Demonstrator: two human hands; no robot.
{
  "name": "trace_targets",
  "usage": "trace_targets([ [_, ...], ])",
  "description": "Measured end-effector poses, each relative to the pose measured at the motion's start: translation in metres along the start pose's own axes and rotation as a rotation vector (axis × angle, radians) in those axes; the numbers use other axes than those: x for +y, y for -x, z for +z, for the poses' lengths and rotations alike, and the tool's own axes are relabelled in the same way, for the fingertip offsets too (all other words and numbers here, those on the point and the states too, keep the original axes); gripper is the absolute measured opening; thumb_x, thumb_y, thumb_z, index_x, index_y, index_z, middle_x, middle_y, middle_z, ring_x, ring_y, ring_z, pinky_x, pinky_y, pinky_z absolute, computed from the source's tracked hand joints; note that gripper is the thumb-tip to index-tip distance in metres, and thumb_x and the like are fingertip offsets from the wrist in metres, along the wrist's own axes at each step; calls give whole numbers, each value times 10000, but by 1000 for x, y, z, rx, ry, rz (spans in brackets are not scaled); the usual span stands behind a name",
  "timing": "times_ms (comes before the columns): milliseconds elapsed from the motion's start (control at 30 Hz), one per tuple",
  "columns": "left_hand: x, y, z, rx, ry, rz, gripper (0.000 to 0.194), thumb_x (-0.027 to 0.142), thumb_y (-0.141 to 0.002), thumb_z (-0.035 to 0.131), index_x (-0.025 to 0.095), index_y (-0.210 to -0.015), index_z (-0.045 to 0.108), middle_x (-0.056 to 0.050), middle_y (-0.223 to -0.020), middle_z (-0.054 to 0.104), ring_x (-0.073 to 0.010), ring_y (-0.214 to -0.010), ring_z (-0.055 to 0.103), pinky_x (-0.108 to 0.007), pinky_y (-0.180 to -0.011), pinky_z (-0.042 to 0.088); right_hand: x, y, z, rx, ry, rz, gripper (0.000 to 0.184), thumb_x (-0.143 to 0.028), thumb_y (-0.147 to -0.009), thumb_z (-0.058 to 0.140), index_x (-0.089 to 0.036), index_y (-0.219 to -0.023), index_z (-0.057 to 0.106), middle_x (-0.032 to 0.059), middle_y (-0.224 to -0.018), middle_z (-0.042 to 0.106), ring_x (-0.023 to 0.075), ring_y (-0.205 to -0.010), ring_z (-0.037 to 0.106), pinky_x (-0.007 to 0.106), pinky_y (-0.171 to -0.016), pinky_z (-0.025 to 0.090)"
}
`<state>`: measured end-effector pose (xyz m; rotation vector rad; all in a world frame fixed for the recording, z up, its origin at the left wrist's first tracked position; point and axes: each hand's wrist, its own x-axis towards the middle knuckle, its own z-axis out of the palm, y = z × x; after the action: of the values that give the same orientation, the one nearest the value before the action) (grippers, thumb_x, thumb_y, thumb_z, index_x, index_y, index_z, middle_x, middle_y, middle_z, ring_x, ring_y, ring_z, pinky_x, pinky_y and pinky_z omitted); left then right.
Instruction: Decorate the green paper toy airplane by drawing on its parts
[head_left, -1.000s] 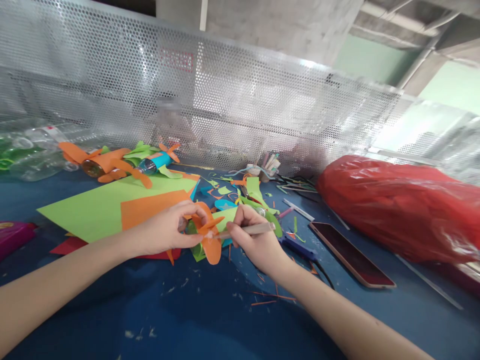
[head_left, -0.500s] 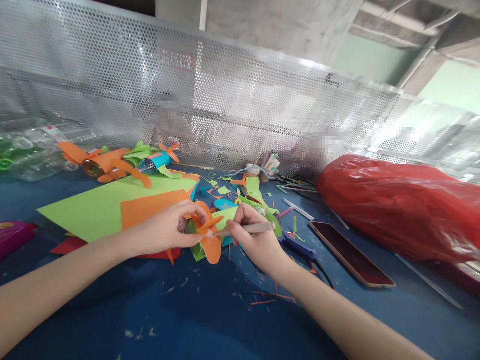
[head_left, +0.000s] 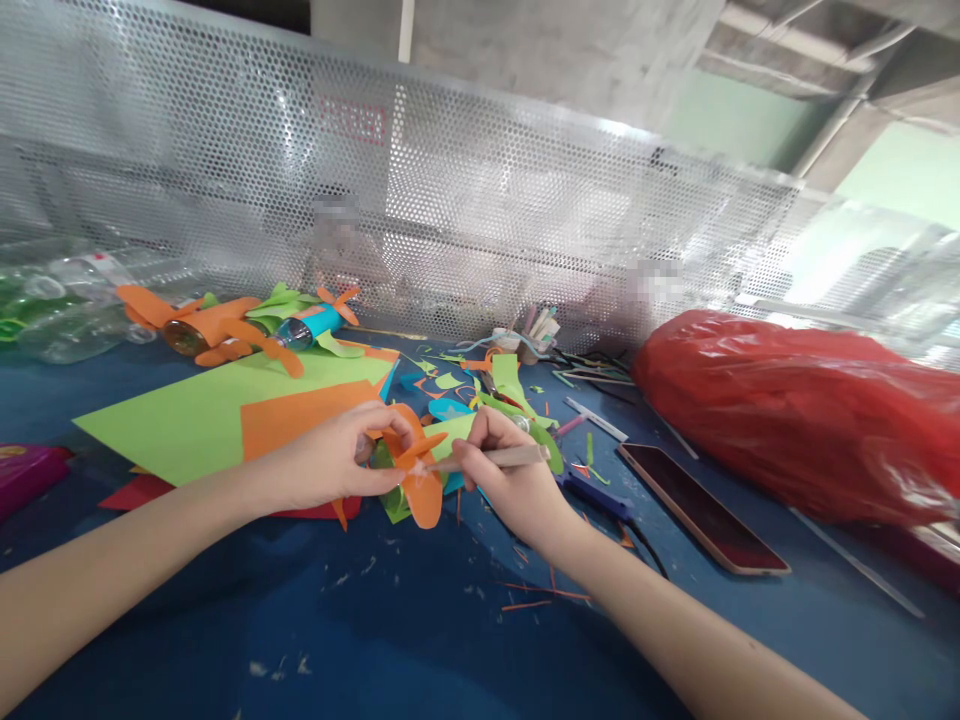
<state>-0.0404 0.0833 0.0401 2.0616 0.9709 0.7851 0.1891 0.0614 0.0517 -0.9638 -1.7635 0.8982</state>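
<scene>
A broad blue bench with pale scuffs [head_left: 300, 620] is carrying everything here, and a bulky red plastic bag [head_left: 795, 420] is resting at its right. A large light-green paper sheet [head_left: 180, 420] is lying on the left, partly under the left forearm. Almost nothing is changing: both hands are keeping the same pose as in the half-second before, so the work is apparently staying on one spot. The left hand [head_left: 367, 450] is curling its fingers to grasp an orange paper piece with rounded, propeller-like blades [head_left: 424, 502], while the right hand [head_left: 499, 465] is pinching a slim, pale beige stick [head_left: 519, 457]. The orange piece is sitting between the hands, its blades fanning out unevenly. The stick's tip is meeting or nearly touching its centre, where a small whitish patch [head_left: 419, 468] is showing.
</scene>
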Motion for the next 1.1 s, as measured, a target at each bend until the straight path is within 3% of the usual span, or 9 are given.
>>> trace_targets([
  [1100,2,0,1,14,12,-4,250,413,-827,698,227,-974,620,15,-960,599,-100,-589,397,-272,-562,355,2,0,0,23,10,-24,257,-307,-836,601,-273,-678,401,-87,-530,410,119,-495,376,273,-510,313],
])
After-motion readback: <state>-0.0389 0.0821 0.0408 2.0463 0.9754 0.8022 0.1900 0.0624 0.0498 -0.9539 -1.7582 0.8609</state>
